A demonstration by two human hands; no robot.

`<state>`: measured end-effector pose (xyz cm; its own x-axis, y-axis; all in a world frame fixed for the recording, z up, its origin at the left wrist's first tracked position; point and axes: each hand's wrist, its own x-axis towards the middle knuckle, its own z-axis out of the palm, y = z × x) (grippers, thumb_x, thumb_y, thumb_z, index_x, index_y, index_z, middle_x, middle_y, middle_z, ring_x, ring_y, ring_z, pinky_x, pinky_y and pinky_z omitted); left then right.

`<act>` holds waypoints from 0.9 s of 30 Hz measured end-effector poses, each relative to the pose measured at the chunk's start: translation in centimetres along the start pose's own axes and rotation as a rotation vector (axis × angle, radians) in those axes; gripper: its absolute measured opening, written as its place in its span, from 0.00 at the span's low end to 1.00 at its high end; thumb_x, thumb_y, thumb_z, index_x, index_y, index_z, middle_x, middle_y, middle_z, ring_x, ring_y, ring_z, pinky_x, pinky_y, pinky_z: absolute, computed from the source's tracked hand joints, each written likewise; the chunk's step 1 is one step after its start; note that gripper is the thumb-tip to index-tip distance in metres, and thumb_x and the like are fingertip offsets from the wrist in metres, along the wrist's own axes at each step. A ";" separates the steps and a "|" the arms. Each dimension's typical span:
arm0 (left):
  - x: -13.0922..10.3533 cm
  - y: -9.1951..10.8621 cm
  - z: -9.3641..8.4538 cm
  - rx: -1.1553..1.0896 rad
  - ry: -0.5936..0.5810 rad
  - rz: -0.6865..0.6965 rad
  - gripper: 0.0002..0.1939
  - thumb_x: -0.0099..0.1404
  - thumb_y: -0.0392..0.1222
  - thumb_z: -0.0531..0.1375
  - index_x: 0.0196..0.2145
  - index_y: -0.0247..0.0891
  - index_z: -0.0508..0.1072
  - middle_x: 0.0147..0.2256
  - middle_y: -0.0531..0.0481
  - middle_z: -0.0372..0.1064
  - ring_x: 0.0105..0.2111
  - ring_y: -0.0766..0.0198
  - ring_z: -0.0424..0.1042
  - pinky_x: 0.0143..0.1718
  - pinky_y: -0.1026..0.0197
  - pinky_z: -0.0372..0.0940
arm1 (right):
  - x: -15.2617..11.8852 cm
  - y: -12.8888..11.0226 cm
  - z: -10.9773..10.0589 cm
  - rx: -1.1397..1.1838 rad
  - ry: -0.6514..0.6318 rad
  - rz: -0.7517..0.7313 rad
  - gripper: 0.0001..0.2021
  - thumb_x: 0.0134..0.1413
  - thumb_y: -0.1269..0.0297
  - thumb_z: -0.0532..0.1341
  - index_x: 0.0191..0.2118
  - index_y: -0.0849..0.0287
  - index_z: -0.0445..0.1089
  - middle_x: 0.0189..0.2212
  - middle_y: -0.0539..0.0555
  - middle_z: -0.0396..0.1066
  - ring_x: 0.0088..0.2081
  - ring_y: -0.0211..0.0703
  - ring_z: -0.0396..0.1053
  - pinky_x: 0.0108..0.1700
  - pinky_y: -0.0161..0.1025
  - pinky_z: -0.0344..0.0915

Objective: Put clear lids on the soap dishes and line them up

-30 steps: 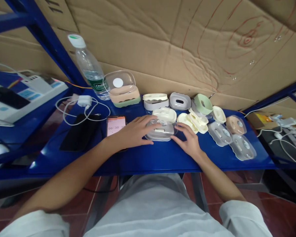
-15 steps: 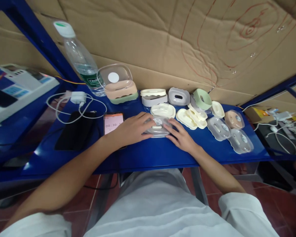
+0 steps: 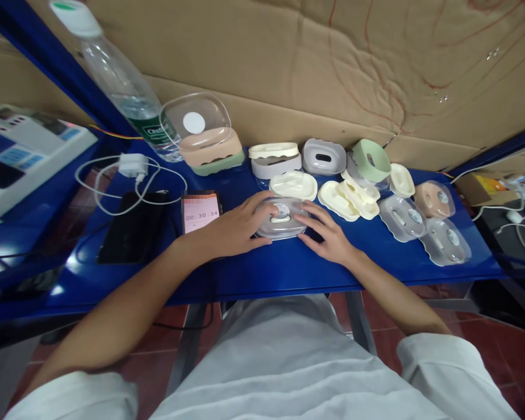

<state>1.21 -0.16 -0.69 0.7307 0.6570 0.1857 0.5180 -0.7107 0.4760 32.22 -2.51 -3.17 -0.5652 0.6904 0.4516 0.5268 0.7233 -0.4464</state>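
A grey soap box (image 3: pixel 284 228) with a clear lid and a white round label lies flat near the middle of the blue table. My left hand (image 3: pixel 240 227) grips its left end, thumb low at the front edge and fingers over the lid. From the other side, my right hand (image 3: pixel 330 236) holds the right end, with fingertips on the lid and the thumb at the front corner. Just behind the box lies a cream oval tray (image 3: pixel 294 185). To the right of it are more cream trays (image 3: pixel 339 201), partly overlapping.
Lidded soap boxes (image 3: pixel 403 219) stand at the right. Along the cardboard wall (image 3: pixel 245 58) are a green box part (image 3: pixel 371 160), a grey one (image 3: pixel 324 156) and a peach one (image 3: pixel 210 149). A phone (image 3: pixel 201 213), charger (image 3: pixel 133 165) and water bottle (image 3: pixel 126 93) are at the left.
The camera view has shifted, so the table's things appear spread a little wider. Both hands stay on the soap box, which has hardly moved on the table.
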 end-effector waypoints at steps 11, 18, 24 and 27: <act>0.1 0.0 -0.3 0.023 -0.052 -0.051 0.42 0.75 0.50 0.63 0.78 0.48 0.51 0.77 0.36 0.49 0.73 0.38 0.60 0.72 0.38 0.63 | 0.2 0.0 -0.2 0.000 -0.039 0.016 0.23 0.73 0.55 0.65 0.69 0.48 0.69 0.68 0.62 0.67 0.74 0.59 0.63 0.74 0.64 0.65; 0.2 0.9 -1.3 -0.140 -0.201 -0.046 0.47 0.67 0.48 0.71 0.76 0.55 0.55 0.73 0.43 0.55 0.70 0.43 0.65 0.68 0.44 0.67 | -0.5 -0.7 -0.9 0.044 -0.201 -0.014 0.39 0.67 0.49 0.70 0.77 0.44 0.58 0.78 0.62 0.52 0.77 0.62 0.55 0.75 0.63 0.64; -0.1 -0.1 -2.0 -0.245 -0.128 -0.042 0.53 0.69 0.64 0.69 0.80 0.59 0.45 0.79 0.44 0.42 0.77 0.41 0.51 0.76 0.42 0.57 | -1.9 -1.9 -3.1 -0.041 -0.079 0.020 0.37 0.66 0.51 0.71 0.76 0.43 0.61 0.75 0.60 0.59 0.75 0.61 0.62 0.74 0.62 0.66; 0.1 -0.3 -2.9 -0.212 -0.012 -0.095 0.45 0.74 0.63 0.64 0.79 0.57 0.47 0.78 0.45 0.46 0.75 0.44 0.57 0.75 0.43 0.59 | -5.0 -1.9 -6.1 -0.201 0.115 0.100 0.37 0.63 0.50 0.74 0.74 0.46 0.65 0.72 0.63 0.65 0.71 0.64 0.67 0.71 0.63 0.69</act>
<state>-0.17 0.83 1.66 0.6895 0.7140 0.1217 0.4802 -0.5764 0.6612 37.88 -7.27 0.10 -0.4340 0.7475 0.5030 0.6985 0.6318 -0.3362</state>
